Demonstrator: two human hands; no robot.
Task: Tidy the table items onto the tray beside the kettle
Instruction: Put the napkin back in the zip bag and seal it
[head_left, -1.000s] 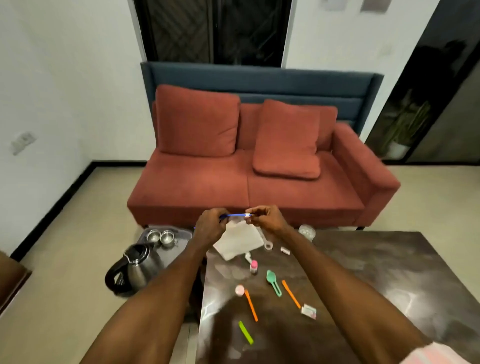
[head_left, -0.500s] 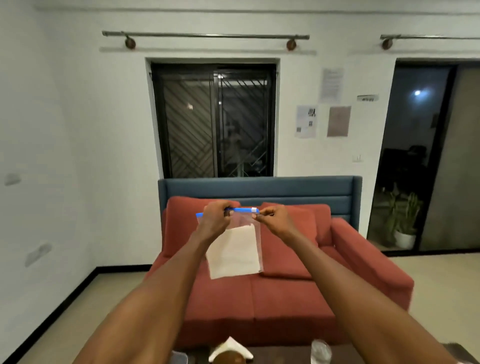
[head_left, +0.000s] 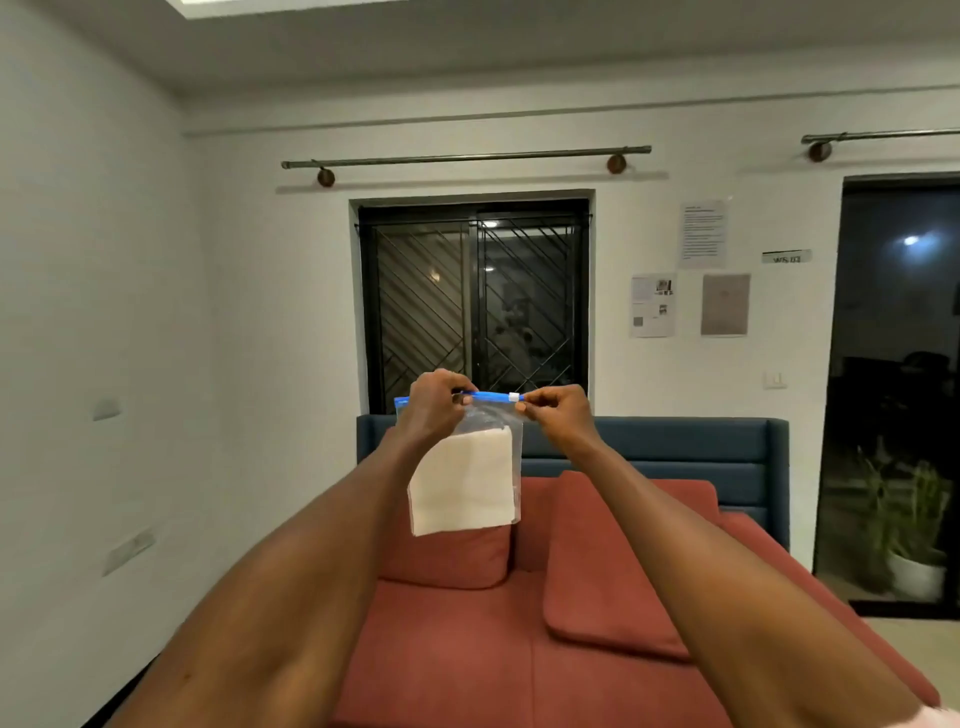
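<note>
The left hand (head_left: 434, 402) pinches the bag (head_left: 467, 467) by its blue zip strip (head_left: 488, 397); the right hand (head_left: 553, 410) pinches the slider end. Held up over the sofa (head_left: 571, 649), it is not yet on the tray, which is out of view.

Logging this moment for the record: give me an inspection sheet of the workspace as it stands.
Surface: nothing seen; table, tray and kettle are out of frame.
Job's things: clear zip bag with a blue zip strip and white slider, held up in the air; a folded white sheet hangs inside.
Clutter: nothing seen.
Hands: left hand grips the strip near its left end; right hand pinches it at the slider end.
Cables: nothing seen.
Surroundings: red sofa with cushions, barred window, papers on the wall, potted plant, dark doorway at right.
</note>
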